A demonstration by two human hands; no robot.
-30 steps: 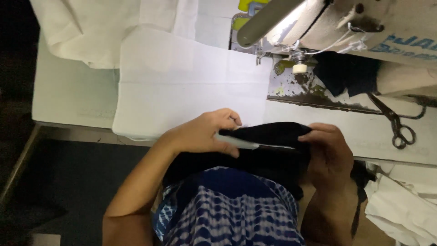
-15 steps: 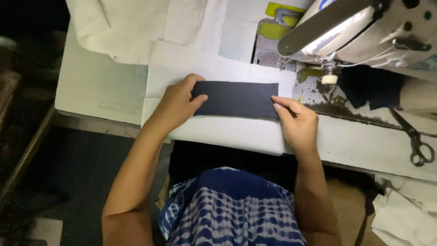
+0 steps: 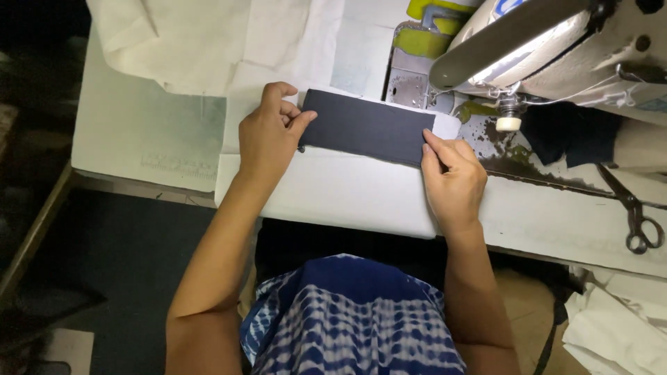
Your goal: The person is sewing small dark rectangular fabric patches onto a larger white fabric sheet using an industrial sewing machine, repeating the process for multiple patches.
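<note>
1. Far left, there's a rumpled pile of white cloth [image 3: 208,42] hanging over the far edge of the sewing table [image 3: 139,139]. It lies well clear of our hands.
2. Our left hand [image 3: 267,135] is pinching the left end of the dark fabric strip [image 3: 368,127], thumb on top, fingers curled at its edge. So that's a light grasp, not a clenched fist.
3. The strip lies flat across a white fabric sheet [image 3: 333,191] in the middle of the table, running left to right, slightly tilted, with its right end just short of the machine's needle area.
4. Our right hand [image 3: 451,177] is on the strip's near right corner, fingertips pressing and pinching the edge, holding it down on the white sheet.
5. No real containers here, honestly; nothing like a bin or a tray shows up anywhere in view.
6. Right of the strip sits the sewing machine [image 3: 556,48], its arm reaching over the table with a lamp lit underneath. The presser foot area [image 3: 508,114] is just right of the strip's end, nothing between them.
7. Behind the needle there's a bunch of dark cloth [image 3: 570,135].
8. Far right, scissors [image 3: 636,219] lie on the table, well apart from both hands.
9. More white cloth [image 3: 611,326] is heaped near right, below the table edge.
</note>
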